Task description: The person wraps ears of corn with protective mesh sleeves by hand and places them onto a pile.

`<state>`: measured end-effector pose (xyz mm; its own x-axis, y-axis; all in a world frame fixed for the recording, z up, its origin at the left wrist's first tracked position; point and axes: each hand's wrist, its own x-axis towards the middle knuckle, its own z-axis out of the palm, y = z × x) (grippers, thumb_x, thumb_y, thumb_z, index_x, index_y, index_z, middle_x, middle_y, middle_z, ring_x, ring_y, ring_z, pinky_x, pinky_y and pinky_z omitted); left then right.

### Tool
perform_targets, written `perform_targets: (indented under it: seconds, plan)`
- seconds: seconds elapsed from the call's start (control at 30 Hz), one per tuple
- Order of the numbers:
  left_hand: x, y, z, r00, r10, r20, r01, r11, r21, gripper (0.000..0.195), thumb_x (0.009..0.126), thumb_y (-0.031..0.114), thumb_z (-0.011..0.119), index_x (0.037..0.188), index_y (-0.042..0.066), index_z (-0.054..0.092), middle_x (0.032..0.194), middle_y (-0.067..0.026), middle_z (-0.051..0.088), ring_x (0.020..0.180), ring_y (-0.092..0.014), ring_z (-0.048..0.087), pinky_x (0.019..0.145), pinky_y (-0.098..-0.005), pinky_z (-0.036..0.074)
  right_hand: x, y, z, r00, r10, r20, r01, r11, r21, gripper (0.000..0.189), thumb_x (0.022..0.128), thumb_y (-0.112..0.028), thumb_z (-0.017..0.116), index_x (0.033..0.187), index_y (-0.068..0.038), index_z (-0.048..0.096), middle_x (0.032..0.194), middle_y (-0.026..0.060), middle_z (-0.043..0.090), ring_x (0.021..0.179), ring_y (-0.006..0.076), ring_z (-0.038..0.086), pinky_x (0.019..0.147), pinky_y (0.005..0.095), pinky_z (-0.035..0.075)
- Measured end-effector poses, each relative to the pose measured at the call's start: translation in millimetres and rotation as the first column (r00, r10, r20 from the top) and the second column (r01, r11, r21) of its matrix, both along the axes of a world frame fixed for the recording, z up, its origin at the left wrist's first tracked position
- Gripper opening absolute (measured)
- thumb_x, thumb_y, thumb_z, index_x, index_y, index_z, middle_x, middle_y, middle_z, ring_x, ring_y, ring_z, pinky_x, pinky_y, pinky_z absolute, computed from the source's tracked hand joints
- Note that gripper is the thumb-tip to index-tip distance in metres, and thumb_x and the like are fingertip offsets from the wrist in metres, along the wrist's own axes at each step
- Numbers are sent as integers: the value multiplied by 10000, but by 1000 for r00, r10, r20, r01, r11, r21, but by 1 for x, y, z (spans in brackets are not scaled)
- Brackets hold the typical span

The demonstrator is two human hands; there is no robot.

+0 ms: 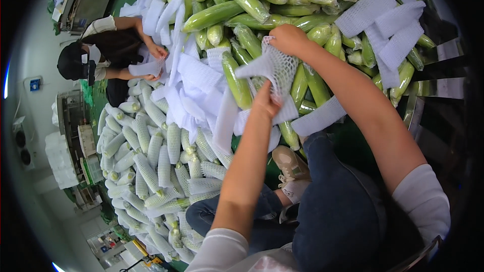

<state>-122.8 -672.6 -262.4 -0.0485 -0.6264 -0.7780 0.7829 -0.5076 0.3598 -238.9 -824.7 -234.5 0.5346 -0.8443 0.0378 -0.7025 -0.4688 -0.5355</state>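
Observation:
A white foam mesh sleeve (278, 66) is stretched between my two hands, its net spread wide on the right side. My right hand (289, 39) pinches its upper end. My left hand (267, 100) grips the lower end, with the fingers partly hidden by the mesh. I see no vegetable inside the sleeve. Beneath and beyond it lies a heap of long green vegetables (249, 3) wrapped in clear film. One wrapped green vegetable (236, 81) rests just left of the sleeve. Flat foam sleeves (200, 94) are piled to the left of my hands.
Many vegetables in foam nets (151, 158) cover the floor at left. Another person (109, 49) holds a foam sleeve across the pile. More loose sleeves (393, 30) lie on the heap at right, near a metal frame (414, 117). My shoe (291, 162) is close below the heap.

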Motion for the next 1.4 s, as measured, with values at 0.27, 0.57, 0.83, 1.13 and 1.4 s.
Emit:
perform_targets:
  seconds: [0.27, 0.57, 0.83, 1.13, 1.4]
  plan:
    - [-27, 57, -5, 982, 77, -171, -88, 994, -59, 506, 886, 491, 415, 1210, 115, 515, 1192, -69, 568, 1081, -256, 540, 936, -444, 431, -37, 127, 7, 870, -32, 492, -198, 891, 409, 202, 787, -205, 578, 844, -19, 633, 720, 199, 599, 623, 347, 564, 579, 397, 441]
    - [-30, 86, 42, 967, 91, -240, -137, 974, -180, 449, 914, 252, 356, 1349, 142, 377, 1284, -103, 488, 1104, -213, 533, 874, -365, 478, -47, 161, 4, 719, -303, 626, 256, 952, 167, 321, 775, -26, 530, 1086, -43, 610, 1040, 177, 608, 961, 284, 590, 807, 301, 461]
    - [-32, 119, 81, 927, -93, 365, 208, 933, -292, 468, 943, 257, 262, 1357, 71, 377, 1263, -125, 499, 1094, -208, 522, 916, -299, 413, -53, 188, 31, 382, -532, 756, -273, 716, 642, 333, 939, -182, 430, 1215, -11, 507, 1140, 71, 563, 1045, 151, 514, 925, 255, 369]
    - [-33, 92, 26, 540, 106, 835, 229, 936, -267, 459, 980, 338, 346, 810, -20, 577, 694, -70, 536, 662, -131, 458, 627, -288, 404, -67, 220, 23, 424, -697, 578, -350, 463, 814, 370, 940, -289, 409, 1201, -35, 470, 1093, 73, 555, 998, 136, 521, 864, 257, 403]
    - [-23, 166, 116, 966, -223, -130, 229, 972, 41, 681, 883, 516, 421, 1291, -27, 375, 1157, -240, 525, 1004, -344, 569, 823, -458, 490, -82, 213, 37, 660, -248, 709, -354, 729, 585, 369, 946, -263, 428, 1237, -37, 420, 1111, 105, 511, 1001, 153, 497, 893, 276, 391]
